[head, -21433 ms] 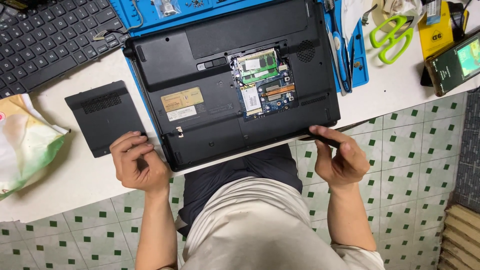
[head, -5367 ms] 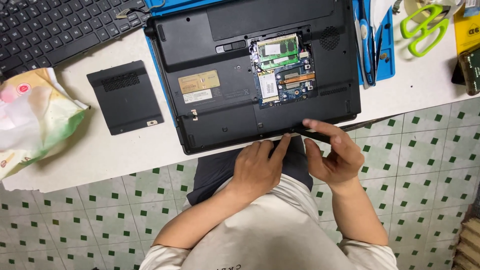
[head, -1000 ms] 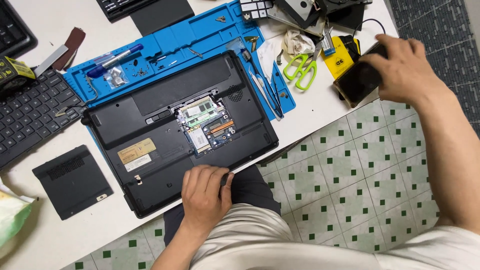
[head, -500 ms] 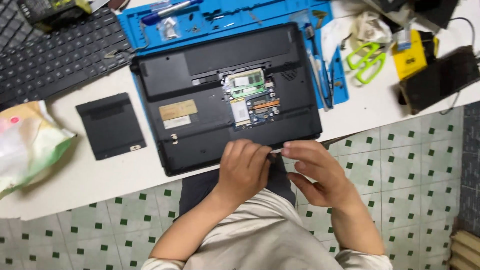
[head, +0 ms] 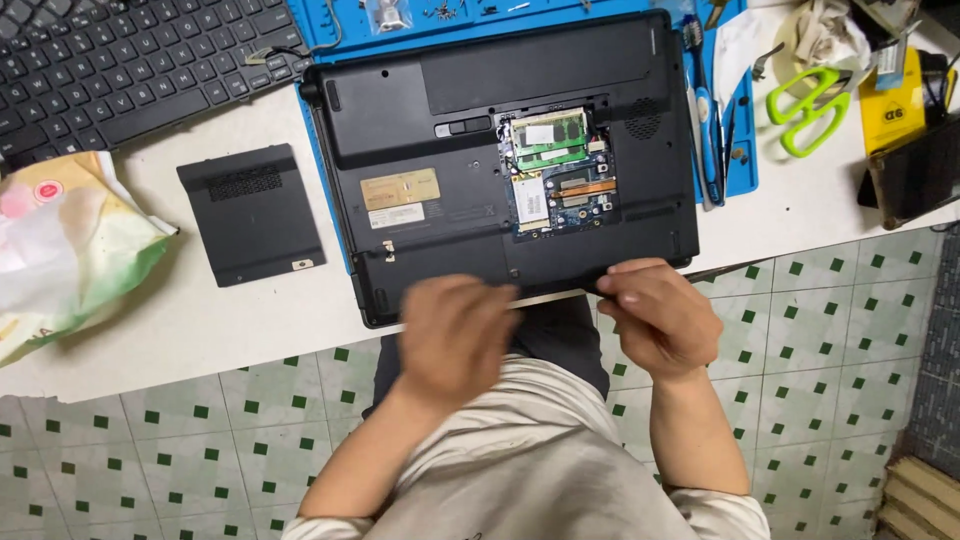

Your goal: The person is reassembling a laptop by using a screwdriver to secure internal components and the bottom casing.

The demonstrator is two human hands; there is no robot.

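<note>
While the laptop (head: 500,160) lies bottom-up at the near edge of the desk (head: 240,320), both hands work its front edge. Left hand (head: 455,335): blurred, fingers curled at that edge, grip cannot be told. Right hand (head: 660,315): fingertips pinched together on the laptop's front right corner. Done: cover panel (head: 252,215) off, lying left of the laptop; circuit boards (head: 555,170) bared. Left: bottom shell not yet lifted. Right of the laptop: green scissors (head: 810,100)

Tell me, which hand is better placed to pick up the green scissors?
Probably the right hand: it rests at the laptop's near edge, on the same side as the green scissors. The blurred left hand sits farther away.
</note>
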